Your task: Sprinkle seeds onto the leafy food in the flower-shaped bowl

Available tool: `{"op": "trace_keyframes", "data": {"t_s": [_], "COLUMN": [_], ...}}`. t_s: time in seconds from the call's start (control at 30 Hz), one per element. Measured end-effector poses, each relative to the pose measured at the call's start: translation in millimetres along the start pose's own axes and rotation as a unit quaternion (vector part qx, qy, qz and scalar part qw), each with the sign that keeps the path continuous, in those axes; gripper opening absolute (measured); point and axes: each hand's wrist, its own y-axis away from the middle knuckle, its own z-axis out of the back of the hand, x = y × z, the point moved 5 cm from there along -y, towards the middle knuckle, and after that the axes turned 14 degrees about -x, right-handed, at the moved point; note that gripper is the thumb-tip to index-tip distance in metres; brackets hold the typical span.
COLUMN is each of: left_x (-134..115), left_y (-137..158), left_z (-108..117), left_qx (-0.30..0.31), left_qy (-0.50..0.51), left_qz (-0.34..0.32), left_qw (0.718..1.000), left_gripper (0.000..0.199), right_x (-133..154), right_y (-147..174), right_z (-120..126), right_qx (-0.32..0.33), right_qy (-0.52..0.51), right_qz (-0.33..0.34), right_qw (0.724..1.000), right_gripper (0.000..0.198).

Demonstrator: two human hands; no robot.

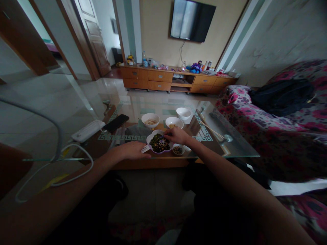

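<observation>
My left hand [136, 150] is closed on the white handle [145, 149] of a flower-shaped bowl [149, 145] at the front edge of the glass table. Dark green leafy food and light bits [160, 143] fill this bowl. Over its right side, my right hand [177, 135] pinches a thin bluish utensil [161, 136], whose tip is down in the food and hidden. Close by on the right is a small bowl [178, 153] of brownish bits. Behind stand a white bowl [150, 126] with pale pieces and another white bowl [181, 125] with yellowish bits, partly behind my right hand.
Farther back on the glass table [163, 106] is a third white bowl [184, 117]. A black phone [117, 123] and a white power strip [88, 131] with looping cable lie left. Chopsticks [213, 130] lie right, beside a round metallic thing [228, 137]. A flowered sofa [255, 117] flanks the table.
</observation>
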Motion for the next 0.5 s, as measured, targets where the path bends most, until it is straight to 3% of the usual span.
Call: {"op": "trace_keyframes", "data": {"t_s": [0.5], "left_x": [0.2], "left_y": [-0.1], "left_z": [-2.4], "left_qx": [0.003], "left_qy": [0.001], "left_qz": [-0.012], "left_qw": [1.0], "left_gripper": [0.055], "right_x": [0.7], "right_y": [-3.1], "right_z": [-2.7], "right_qx": [0.019], "right_qy": [0.001], "right_qz": [0.003], "right_qw": [1.0], "right_gripper": [0.029]}}
